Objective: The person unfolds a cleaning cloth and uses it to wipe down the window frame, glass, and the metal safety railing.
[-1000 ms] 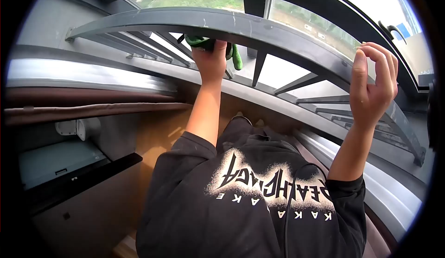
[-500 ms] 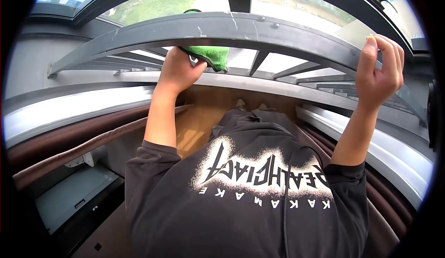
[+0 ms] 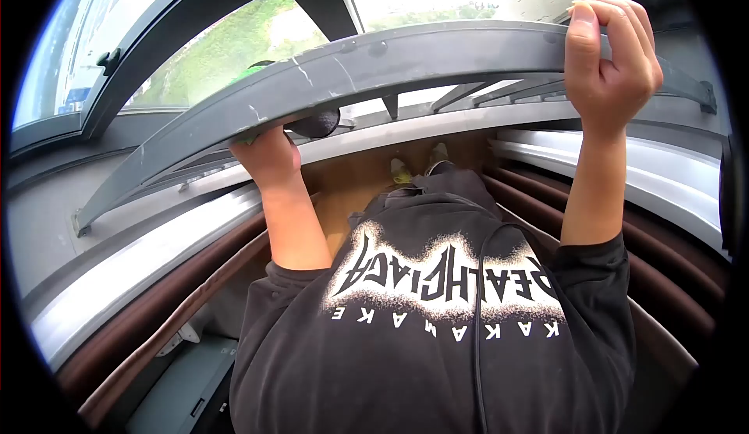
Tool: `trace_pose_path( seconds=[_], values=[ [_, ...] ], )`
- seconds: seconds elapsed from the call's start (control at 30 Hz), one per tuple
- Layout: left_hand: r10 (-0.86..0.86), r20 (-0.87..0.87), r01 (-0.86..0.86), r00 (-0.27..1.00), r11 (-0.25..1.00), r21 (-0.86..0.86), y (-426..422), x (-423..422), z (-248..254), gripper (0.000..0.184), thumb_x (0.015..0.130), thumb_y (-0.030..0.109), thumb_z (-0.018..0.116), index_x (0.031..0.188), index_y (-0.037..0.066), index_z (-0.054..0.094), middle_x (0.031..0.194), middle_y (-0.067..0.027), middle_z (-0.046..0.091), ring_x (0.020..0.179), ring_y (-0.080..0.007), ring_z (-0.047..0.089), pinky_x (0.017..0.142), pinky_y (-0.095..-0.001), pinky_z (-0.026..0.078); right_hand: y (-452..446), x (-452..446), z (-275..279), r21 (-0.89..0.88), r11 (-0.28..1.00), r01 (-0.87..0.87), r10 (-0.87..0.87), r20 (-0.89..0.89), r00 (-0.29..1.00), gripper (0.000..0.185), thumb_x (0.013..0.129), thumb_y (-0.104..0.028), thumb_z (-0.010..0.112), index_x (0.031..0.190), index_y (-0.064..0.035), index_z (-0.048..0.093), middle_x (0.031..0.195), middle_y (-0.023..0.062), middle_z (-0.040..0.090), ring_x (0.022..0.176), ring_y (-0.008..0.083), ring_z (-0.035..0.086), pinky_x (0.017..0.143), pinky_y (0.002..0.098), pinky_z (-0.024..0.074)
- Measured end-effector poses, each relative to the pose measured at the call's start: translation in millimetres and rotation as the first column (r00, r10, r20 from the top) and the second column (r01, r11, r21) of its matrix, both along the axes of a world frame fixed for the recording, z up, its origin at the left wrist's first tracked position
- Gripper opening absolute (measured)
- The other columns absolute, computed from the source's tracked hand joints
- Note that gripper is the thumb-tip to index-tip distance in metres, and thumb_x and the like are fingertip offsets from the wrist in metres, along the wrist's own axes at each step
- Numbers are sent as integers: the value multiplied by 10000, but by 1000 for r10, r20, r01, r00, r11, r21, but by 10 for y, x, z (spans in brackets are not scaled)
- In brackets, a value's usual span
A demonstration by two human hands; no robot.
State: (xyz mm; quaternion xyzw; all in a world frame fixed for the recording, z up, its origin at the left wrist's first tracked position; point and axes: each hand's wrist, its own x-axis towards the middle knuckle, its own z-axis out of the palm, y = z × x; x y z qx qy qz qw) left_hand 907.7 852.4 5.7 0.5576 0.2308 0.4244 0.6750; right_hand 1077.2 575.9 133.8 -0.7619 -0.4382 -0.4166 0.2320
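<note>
My left hand [image 3: 269, 155] reaches under the grey metal railing [image 3: 406, 57], its fingers mostly hidden by the bar. It is closed on a cleaning cloth that wraps the bar. A green part of the cloth [image 3: 256, 70] shows above the rail, and a dark grey part [image 3: 318, 124] hangs below it. My right hand [image 3: 612, 67] is raised in front of the right stretch of railing, fingers curled in and thumb bent against them. Nothing shows inside it; whether it touches the bar I cannot tell. Pale scuff marks run across the rail near the cloth.
Beyond the railing are dark-framed window panes [image 3: 226, 51] with greenery outside. White ledges [image 3: 148, 258] and brown curtains [image 3: 168, 309] flank me on both sides. Below lies a wooden floor [image 3: 335, 184] with my shoes on it. A grey-blue box-like unit [image 3: 175, 391] sits at lower left.
My view has turned, so the railing now slants. My left hand and the cloth have shifted left along the bar, and the cloth's dark side shows underneath. My right hand stays curled.
</note>
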Motion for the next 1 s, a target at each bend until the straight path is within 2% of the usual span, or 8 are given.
trace_pose_path(
  seconds=[0.1, 0.13, 0.23, 0.53, 0.63, 0.77, 0.83, 1.0],
  values=[
    [13, -19, -11, 1000, 991, 131, 165, -26, -209, 262, 822, 38, 616, 1081, 10, 587, 1059, -66, 606, 915, -200, 612, 808, -326, 523, -33, 92, -45, 28, 998, -47, 47, 5, 999, 88, 762, -7, 596, 679, 21, 601, 667, 82, 621, 622, 182, 580, 584, 259, 469],
    [182, -209, -26, 961, 811, 584, 129, -42, -285, 247, 842, 67, 609, 1081, 12, 582, 1050, -71, 608, 917, -201, 609, 816, -327, 520, -51, 106, -38, 21, 999, -47, 47, -15, 999, 84, 752, 3, 588, 673, 31, 590, 658, 89, 614, 612, 186, 571, 575, 262, 464],
    [239, -123, -52, 963, 614, 788, 52, -8, -492, 256, 848, 142, 614, 1068, 13, 584, 1015, -74, 617, 883, -201, 612, 792, -328, 517, -32, 83, 21, -25, 1000, -6, 4, -76, 997, 82, 735, 18, 553, 662, 55, 563, 643, 115, 599, 594, 206, 554, 566, 282, 461],
    [83, -69, -13, 994, 727, 687, -59, -89, -1563, 386, 868, 367, 628, 1028, 19, 588, 909, -84, 645, 781, -202, 621, 723, -331, 507, -271, -181, 23, -80, 989, 123, -136, -178, 975, 167, 725, -111, 434, 660, 32, 491, 663, 158, 548, 637, 253, 484, 633, 372, 420],
    [8, -222, 167, 975, 630, 758, 103, 11, -2193, 100, 697, 130, 646, 730, 49, 596, 632, -103, 572, 538, -303, 568, 513, -345, 454, -161, -218, 87, -92, 983, 156, -174, -242, 955, 159, 732, -124, 421, 652, 11, 450, 652, 138, 522, 653, 243, 455, 646, 369, 398],
    [-166, -548, 477, 820, 727, 493, 173, -38, -3155, 69, 685, 76, 652, 714, 69, 590, 714, -103, 588, 644, -315, 592, 583, -359, 471, -136, -239, 120, -146, 975, 166, -202, -286, 937, 163, 736, -135, 425, 650, 4, 440, 646, 130, 510, 656, 246, 442, 653, 373, 391],
    [-186, -572, 552, 799, 603, 576, 214, 15, -3155, 82, 681, 90, 662, 739, 76, 605, 725, -97, 599, 659, -317, 597, 595, -367, 478, -126, -264, 151, -169, 968, 187, -230, -285, 931, 166, 736, -139, 429, 649, 2, 441, 643, 130, 510, 654, 249, 439, 653, 375, 390],
    [-383, -611, 671, 693, 652, 353, 322, -53, -3096, 128, 718, 75, 671, 803, 44, 581, 745, -132, 585, 692, -336, 584, 624, -371, 474, -51, -231, 166, -146, 974, 171, -200, -216, 956, 161, 722, -126, 436, 647, 13, 472, 637, 135, 526, 645, 251, 450, 630, 363, 396]
  ],
)
